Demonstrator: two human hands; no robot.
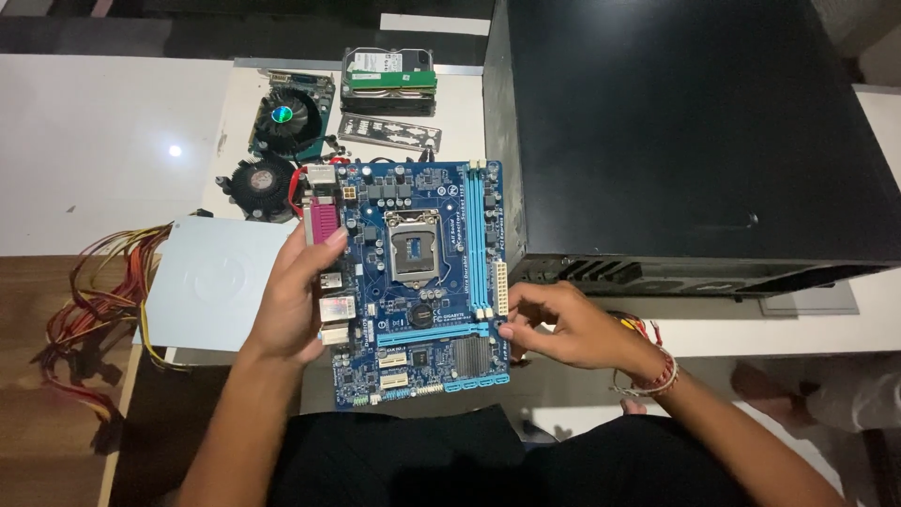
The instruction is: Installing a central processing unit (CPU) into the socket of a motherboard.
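A blue computer motherboard [413,282] lies in front of me, partly over my lap. It has an empty processor socket in the middle and light blue memory slots on its right side. My left hand [296,296] grips its left edge by the rear ports, thumb near the pink connector. My right hand [563,324] holds the board's right edge, fingers curled at the lower right side. A red thread band is on my right wrist.
A big black computer case [685,131] lies on the white table at right. A grey power supply [221,282] with a bundle of coloured cables [94,300] sits at left. Behind the board are a graphics card with fan [286,117], a round cooler [261,183], a metal port shield [389,131] and a hard drive [388,70].
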